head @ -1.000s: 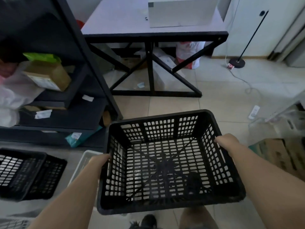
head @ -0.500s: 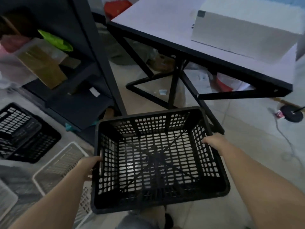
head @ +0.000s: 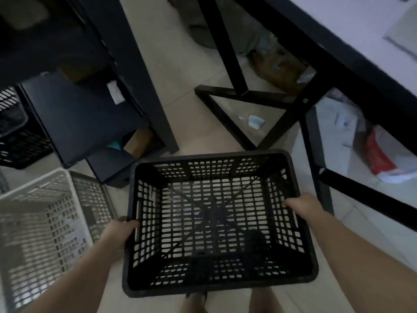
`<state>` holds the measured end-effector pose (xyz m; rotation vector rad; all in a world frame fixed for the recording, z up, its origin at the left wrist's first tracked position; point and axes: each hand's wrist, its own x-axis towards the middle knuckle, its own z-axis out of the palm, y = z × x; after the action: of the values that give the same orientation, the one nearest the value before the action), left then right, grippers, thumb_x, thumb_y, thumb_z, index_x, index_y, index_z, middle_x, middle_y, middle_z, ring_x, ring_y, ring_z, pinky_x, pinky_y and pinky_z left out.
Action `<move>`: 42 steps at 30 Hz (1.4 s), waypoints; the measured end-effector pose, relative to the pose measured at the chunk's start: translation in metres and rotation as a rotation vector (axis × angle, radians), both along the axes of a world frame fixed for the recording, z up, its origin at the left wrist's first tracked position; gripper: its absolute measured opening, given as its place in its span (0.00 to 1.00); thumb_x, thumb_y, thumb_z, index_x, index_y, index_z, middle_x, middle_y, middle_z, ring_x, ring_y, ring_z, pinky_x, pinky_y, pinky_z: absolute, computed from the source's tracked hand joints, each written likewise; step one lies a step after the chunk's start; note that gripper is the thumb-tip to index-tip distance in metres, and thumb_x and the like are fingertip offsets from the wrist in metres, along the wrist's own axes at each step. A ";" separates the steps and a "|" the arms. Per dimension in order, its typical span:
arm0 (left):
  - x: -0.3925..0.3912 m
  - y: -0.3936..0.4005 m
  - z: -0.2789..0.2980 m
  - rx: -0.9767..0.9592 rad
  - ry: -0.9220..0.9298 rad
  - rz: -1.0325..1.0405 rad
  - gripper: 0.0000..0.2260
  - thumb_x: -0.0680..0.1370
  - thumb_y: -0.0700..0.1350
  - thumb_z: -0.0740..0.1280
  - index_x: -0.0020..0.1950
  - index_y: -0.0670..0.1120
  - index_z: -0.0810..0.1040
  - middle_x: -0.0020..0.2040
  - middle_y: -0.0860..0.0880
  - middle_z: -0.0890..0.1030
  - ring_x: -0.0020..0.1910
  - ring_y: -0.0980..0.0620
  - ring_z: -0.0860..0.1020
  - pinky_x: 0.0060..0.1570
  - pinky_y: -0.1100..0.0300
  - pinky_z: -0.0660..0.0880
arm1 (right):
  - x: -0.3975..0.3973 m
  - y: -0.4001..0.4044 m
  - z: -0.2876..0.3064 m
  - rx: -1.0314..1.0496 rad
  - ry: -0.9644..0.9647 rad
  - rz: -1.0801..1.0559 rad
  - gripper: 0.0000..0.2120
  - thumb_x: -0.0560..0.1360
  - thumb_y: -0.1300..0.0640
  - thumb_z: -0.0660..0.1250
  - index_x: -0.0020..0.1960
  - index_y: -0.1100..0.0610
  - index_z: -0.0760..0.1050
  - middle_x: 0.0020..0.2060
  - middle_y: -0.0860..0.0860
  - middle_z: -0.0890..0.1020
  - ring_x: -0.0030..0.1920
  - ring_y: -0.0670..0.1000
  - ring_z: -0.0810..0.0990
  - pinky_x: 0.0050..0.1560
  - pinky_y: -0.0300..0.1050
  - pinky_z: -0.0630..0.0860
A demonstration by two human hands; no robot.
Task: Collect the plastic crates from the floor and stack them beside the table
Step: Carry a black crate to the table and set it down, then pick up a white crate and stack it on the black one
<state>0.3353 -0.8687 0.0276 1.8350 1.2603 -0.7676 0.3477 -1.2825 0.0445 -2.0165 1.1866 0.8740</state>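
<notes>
An empty black plastic crate (head: 214, 222) with slotted walls hangs in the middle of the view, above the tiled floor. My left hand (head: 118, 233) grips its left rim and my right hand (head: 301, 207) grips its right rim. A white crate (head: 38, 224) stands on the floor to the left, with a grey one partly hidden behind it. At the far left edge sits another black crate (head: 15, 132). The table (head: 352, 35), with its pale top and black frame, fills the upper right, its crossed legs just beyond the held crate.
A dark shelving unit (head: 74, 91) stands at the upper left, its upright leg close to the held crate's far left corner. Bags, including a red and white one (head: 383, 154), lie under the table. Scraps of paper lie on the tiles between the table's legs.
The view has tilted down and moved closer to the table and shelf. The crate, still held by both hands, now sits lower and nearer the table's legs; the white crate looms larger at the left.
</notes>
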 end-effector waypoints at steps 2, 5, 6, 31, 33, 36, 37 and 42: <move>0.013 -0.014 -0.043 -0.013 0.006 0.012 0.19 0.75 0.39 0.68 0.66 0.38 0.73 0.58 0.35 0.80 0.55 0.37 0.80 0.57 0.48 0.77 | 0.030 -0.015 -0.047 -0.016 0.011 0.043 0.26 0.71 0.54 0.68 0.65 0.66 0.71 0.57 0.63 0.79 0.56 0.62 0.79 0.60 0.51 0.76; 0.026 -0.035 -0.105 -0.019 0.013 0.061 0.24 0.75 0.40 0.69 0.71 0.41 0.70 0.59 0.36 0.80 0.54 0.38 0.80 0.59 0.47 0.76 | 0.068 -0.031 -0.113 -0.039 -0.016 0.111 0.25 0.72 0.54 0.68 0.65 0.65 0.72 0.58 0.63 0.79 0.54 0.60 0.79 0.58 0.48 0.76; 0.029 -0.042 -0.123 -0.018 0.025 0.081 0.25 0.76 0.40 0.68 0.72 0.43 0.68 0.60 0.36 0.79 0.54 0.39 0.80 0.58 0.49 0.76 | 0.078 -0.036 -0.133 -0.047 -0.034 0.138 0.22 0.73 0.55 0.67 0.64 0.65 0.73 0.56 0.62 0.80 0.51 0.59 0.79 0.55 0.46 0.75; 0.046 -0.114 -0.073 -0.085 0.007 -0.004 0.09 0.77 0.39 0.65 0.57 0.42 0.77 0.59 0.39 0.78 0.50 0.48 0.73 0.51 0.59 0.70 | 0.137 0.057 -0.108 0.092 -0.002 0.774 0.21 0.76 0.57 0.61 0.68 0.59 0.70 0.64 0.56 0.75 0.62 0.56 0.75 0.59 0.44 0.72; 0.036 -0.105 -0.016 -0.055 -0.042 -0.027 0.14 0.78 0.40 0.64 0.63 0.40 0.74 0.57 0.41 0.77 0.50 0.49 0.73 0.49 0.62 0.68 | 0.134 0.078 -0.052 0.115 -0.039 0.925 0.22 0.77 0.57 0.59 0.71 0.58 0.67 0.67 0.55 0.72 0.65 0.55 0.72 0.62 0.43 0.70; 0.004 -0.085 0.075 0.052 -0.089 -0.002 0.17 0.78 0.42 0.64 0.66 0.42 0.73 0.62 0.41 0.78 0.59 0.43 0.77 0.56 0.59 0.71 | 0.123 0.111 0.038 0.112 -0.134 1.097 0.19 0.78 0.56 0.58 0.68 0.57 0.71 0.66 0.55 0.74 0.64 0.55 0.73 0.61 0.42 0.70; -0.010 -0.078 0.106 0.094 -0.108 0.009 0.17 0.78 0.43 0.64 0.66 0.42 0.74 0.63 0.41 0.78 0.60 0.43 0.77 0.58 0.58 0.72 | 0.117 0.123 0.070 0.107 -0.164 1.126 0.17 0.78 0.55 0.58 0.65 0.57 0.73 0.64 0.55 0.76 0.62 0.55 0.75 0.58 0.43 0.71; -0.093 -0.035 0.238 0.223 -0.253 0.141 0.15 0.78 0.40 0.64 0.63 0.38 0.77 0.57 0.38 0.81 0.52 0.44 0.79 0.52 0.58 0.74 | 0.089 0.194 0.203 0.135 -0.368 1.259 0.15 0.78 0.58 0.58 0.62 0.59 0.74 0.61 0.57 0.77 0.60 0.57 0.76 0.57 0.45 0.72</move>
<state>0.2425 -0.9039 0.2657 1.9236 1.3324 -0.3156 0.4370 -1.0887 0.2476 -2.5587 -0.4705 0.9738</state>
